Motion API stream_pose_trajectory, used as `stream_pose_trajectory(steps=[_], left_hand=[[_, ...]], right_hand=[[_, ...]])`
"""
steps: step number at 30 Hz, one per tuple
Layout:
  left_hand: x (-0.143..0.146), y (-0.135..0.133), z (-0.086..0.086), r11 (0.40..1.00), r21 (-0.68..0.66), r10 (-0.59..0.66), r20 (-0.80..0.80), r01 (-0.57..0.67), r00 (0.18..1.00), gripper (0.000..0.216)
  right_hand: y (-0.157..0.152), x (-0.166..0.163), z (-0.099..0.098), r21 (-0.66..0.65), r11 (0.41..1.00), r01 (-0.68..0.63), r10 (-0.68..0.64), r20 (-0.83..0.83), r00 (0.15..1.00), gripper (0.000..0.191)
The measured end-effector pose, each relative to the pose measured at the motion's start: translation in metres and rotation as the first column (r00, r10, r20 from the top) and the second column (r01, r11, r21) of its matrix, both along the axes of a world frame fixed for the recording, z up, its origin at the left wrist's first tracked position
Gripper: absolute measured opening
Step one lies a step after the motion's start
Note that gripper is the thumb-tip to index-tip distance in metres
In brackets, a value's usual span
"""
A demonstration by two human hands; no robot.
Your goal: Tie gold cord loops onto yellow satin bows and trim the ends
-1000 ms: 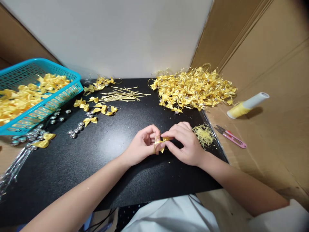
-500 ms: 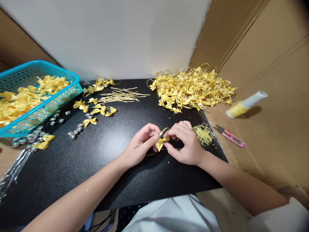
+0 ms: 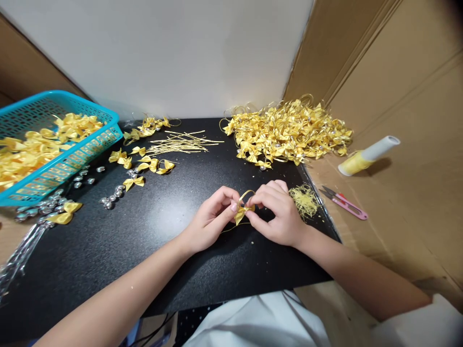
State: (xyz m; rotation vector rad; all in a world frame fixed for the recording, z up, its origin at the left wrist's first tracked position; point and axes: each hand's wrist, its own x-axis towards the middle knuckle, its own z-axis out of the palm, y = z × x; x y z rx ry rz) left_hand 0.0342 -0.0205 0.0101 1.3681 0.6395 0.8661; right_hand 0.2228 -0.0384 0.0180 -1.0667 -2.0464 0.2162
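Note:
Between my two hands, over the front middle of the black table (image 3: 152, 260), is a yellow ribbon bow (image 3: 240, 217) with a gold loop standing up behind it. My left hand (image 3: 216, 212) pinches the bow's left side, thumb against fingers. From the right, my right hand (image 3: 277, 212) closes thumb and fingertips on the bow's middle and right part. A thin yellow thread (image 3: 231, 228) trails below the bow. The fingers partly cover the bow, and whether a bell is on it is hidden.
A turquoise basket (image 3: 65, 154) of yellow bows stands left, with silver bells (image 3: 48, 205) beside it. Gold twist ties (image 3: 184, 142) lie at the back. Right are a heap of finished bows (image 3: 289, 130), thread scraps (image 3: 304, 201), pink thread snips (image 3: 345, 205) and a thread tube (image 3: 369, 156).
My right thumb has moved up and left onto the middle of the bow, covering more of it. My left hand has barely moved.

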Motion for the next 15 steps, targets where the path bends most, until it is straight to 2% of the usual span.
stream_pose_trajectory(steps=[4,6,8,12,15], left_hand=[[0.000,0.000,-0.002,1.000,0.008,0.026,-0.028,-0.026,0.999,0.013],[0.000,0.002,-0.004,0.995,0.027,0.096,-0.042,-0.095,0.994,0.014],[0.001,0.005,-0.006,0.976,0.048,0.217,-0.048,-0.215,0.975,0.014],[-0.002,0.018,-0.012,0.877,0.079,0.480,-0.090,-0.474,0.873,0.011],[-0.011,0.033,-0.021,0.786,0.175,0.617,-0.175,-0.592,0.767,0.006]], right_hand=[[-0.001,0.001,0.001,0.039,0.999,0.006,-0.005,-0.032,0.999,0.005],[-0.001,0.002,0.002,0.060,0.998,0.028,-0.023,-0.078,0.997,0.015],[0.000,0.004,0.003,0.062,0.996,0.066,-0.058,-0.125,0.991,0.021],[0.004,0.007,0.001,0.022,0.991,0.133,-0.127,-0.163,0.978,0.016],[0.008,0.008,-0.003,-0.017,0.989,0.144,-0.145,-0.132,0.981,0.008]])
